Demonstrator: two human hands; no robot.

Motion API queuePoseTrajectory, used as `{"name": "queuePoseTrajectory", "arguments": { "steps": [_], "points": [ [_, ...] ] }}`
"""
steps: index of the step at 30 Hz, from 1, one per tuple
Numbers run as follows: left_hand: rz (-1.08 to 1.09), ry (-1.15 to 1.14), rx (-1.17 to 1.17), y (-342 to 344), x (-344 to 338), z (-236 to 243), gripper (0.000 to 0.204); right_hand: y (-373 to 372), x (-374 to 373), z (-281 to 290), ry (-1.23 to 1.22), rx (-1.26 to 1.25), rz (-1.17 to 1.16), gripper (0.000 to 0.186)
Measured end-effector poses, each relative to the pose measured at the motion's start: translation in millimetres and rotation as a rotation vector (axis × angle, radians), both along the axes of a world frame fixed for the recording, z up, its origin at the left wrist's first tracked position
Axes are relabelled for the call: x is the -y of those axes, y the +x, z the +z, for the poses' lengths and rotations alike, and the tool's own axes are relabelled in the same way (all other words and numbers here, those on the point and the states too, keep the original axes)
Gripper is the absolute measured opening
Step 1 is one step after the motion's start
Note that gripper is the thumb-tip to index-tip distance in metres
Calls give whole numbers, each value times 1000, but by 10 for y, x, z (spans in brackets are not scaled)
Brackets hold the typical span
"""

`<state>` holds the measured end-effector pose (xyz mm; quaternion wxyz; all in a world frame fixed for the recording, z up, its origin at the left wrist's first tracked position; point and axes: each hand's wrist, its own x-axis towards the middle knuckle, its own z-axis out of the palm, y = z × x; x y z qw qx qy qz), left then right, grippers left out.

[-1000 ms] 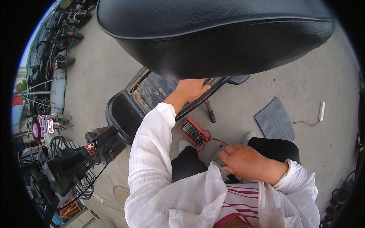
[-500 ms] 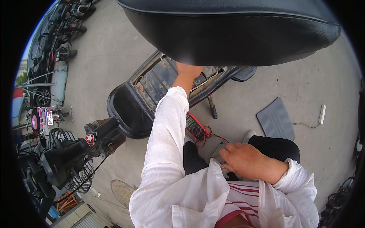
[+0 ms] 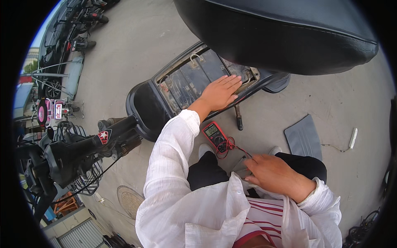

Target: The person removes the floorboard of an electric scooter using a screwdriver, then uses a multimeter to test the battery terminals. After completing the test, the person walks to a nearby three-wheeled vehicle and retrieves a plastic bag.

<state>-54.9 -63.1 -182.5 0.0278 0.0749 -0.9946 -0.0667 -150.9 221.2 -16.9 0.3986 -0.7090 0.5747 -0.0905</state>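
My left hand (image 3: 221, 93) lies flat, fingers stretched out, over the near right side of the batteries (image 3: 193, 80) in the scooter's open floor compartment. It holds nothing, and whether it touches the battery tops I cannot tell. Curled in front of my body, my right hand (image 3: 275, 175) is closed on the test leads (image 3: 240, 149); their tips are hidden. These leads run from a red multimeter (image 3: 215, 135) that lies on the ground below the compartment. White wire loops (image 3: 197, 60) show at the compartment's far edge.
The black scooter seat (image 3: 281, 37) overhangs the compartment's far right end. A handlebar column (image 3: 87, 155) stretches to the left. On the ground at right lie a grey floor panel (image 3: 304, 136) and a white strip with a wire (image 3: 353, 138). Parked scooters (image 3: 80, 44) stand far left.
My left hand has come back toward me from deep under the seat and is now spread flat, uncovering more of the batteries. My right hand stays where it was. The view has shifted slightly.
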Motion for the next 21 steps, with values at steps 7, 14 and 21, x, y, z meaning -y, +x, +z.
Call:
{"name": "queuePoseTrajectory", "arguments": {
  "steps": [7,14,21],
  "points": [
    [961,-99,-168,635,225,-34,80,-17,1,68,-18,-2,-65,30],
    [1051,-165,176,1282,408,-59,77,12,-53,21,-28,-17,-14,29],
    [1155,-62,406,1108,-433,-61,88,39,-28,72,-43,-15,-16,29]
  ]
}}
